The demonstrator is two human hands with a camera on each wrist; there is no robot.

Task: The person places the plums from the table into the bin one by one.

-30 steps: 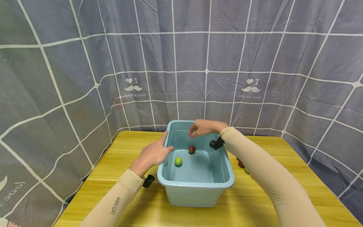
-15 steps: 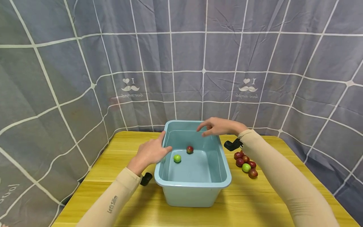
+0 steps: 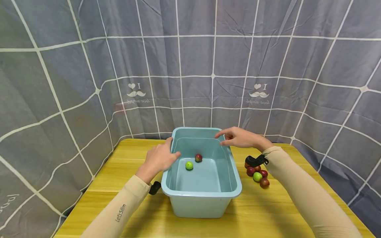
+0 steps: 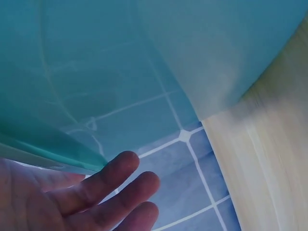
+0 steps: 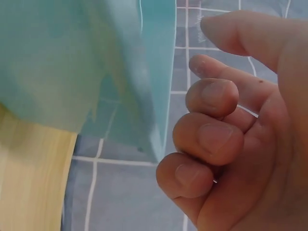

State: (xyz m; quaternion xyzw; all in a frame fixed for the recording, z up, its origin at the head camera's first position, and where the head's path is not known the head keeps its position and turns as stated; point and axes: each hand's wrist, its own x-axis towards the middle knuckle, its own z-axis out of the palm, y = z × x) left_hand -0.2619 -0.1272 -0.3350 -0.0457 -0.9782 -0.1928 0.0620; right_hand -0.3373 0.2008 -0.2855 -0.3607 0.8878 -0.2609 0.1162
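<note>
A light blue plastic basin (image 3: 202, 194) stands in the middle of the table. On its floor lie a green plum-like fruit (image 3: 189, 165) and a dark red one (image 3: 198, 158), apart from each other. My left hand (image 3: 158, 158) rests at the left rim, thumb over the inside; in the left wrist view its other fingers (image 4: 130, 192) hang relaxed outside the wall. Above the right rim, near the far corner, hovers my right hand (image 3: 239, 137). The right wrist view shows its thumb and index finger apart, the other fingers loosely bent, and nothing held.
To the right of the basin, a cluster of dark red fruits (image 3: 251, 171) with one green fruit (image 3: 257, 177) lies on the yellow wooden table (image 3: 119, 185), partly covered by the black right wrist camera (image 3: 256, 161). A grey checked curtain (image 3: 196, 92) encloses the back and sides.
My right hand has moved from over the basin rightward to its right rim, thumb and index finger spreading. The fruit cluster has come out from behind the right arm. My left hand stays put.
</note>
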